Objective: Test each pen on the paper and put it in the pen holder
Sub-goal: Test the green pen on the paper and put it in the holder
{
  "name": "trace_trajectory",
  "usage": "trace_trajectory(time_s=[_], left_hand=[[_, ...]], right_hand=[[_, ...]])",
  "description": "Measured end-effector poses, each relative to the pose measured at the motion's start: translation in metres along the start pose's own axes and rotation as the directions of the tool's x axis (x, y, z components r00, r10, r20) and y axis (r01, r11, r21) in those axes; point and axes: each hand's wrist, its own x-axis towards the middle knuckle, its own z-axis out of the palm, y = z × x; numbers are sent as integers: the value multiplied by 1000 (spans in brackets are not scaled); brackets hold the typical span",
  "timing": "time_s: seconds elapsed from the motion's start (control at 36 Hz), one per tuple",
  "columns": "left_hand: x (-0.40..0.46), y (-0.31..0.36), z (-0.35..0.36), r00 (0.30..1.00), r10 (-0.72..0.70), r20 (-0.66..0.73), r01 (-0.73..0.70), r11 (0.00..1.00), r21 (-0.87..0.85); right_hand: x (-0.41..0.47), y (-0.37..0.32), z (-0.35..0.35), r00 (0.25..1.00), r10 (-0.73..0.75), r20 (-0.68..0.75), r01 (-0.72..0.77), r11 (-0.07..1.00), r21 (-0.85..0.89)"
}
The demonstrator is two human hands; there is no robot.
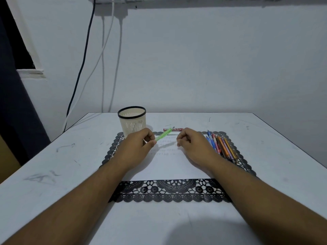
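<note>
The person is sitting at a pale table (53, 156) with both bare forearms stretched over a sheet of paper (169, 167), which is lying on a black lace placemat (169, 191). All positions below are given relative to the paper.

The left hand (138, 147) is hovering over the paper's far left part. Its thumb and curled fingers are pinching a green pen (163, 135) near one end; the pen is tilting up and away to the right, its far end pointing toward the paper's far edge. Whether that end is the tip or the cap cannot be told.

The right hand (192, 145) is hanging over the paper's far right part, fingers loosely curled inward. Nothing is visible in its grasp.

Faint rows of writing (164, 153) are showing on the paper between the two hands.

The pen holder (132, 121), a cream mesh cup with a dark rim, is standing upright beyond the paper's far left corner. A bundle of coloured pens (222, 145) is lying on the placemat just beside the paper's right edge. A small red item (177, 129) is lying just beyond the far edge.
</note>
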Motion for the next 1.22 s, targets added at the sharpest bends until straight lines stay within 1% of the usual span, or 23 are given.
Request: trace_trajectory(time_s=[0.11,0.22,0.33,0.39,0.47,0.64,0.81,0.97,1.11,1.22], left_hand=[[0,3,2,1000,18,7,-18,1000,-7],[-2,6,3,999,34,16,-34,999,-8],[-1,4,4,999,42,14,-41,999,-8],[0,3,4,999,48,14,-48,999,-7],[-1,3,5,998,58,22,-58,998,-11],[-1,4,6,996,86,31,-86,996,-6],[-1,3,5,995,98,33,-97,995,-31],[-1,3,7,994,105,30,-104,994,-38],[-2,3,7,993,115,39,-114,993,-36],[-2,4,6,991,126,43,-125,992,-25]], right_hand=[[-2,-7,-10,997,50,-66,-36,980,197],[-2,-15,-16,994,96,-55,-63,900,431],[2,-12,-17,990,120,-67,-60,816,575],[2,-12,-17,991,117,-64,-54,792,608],[2,-13,-16,993,82,-89,-15,812,584],[3,-12,-14,991,25,-128,38,883,468],[2,-15,-12,994,-6,-112,57,890,453],[2,-13,-13,984,-43,-171,108,914,392],[1,-13,-13,990,-70,-126,111,925,362],[-1,-15,-14,987,-92,-129,131,932,339]])
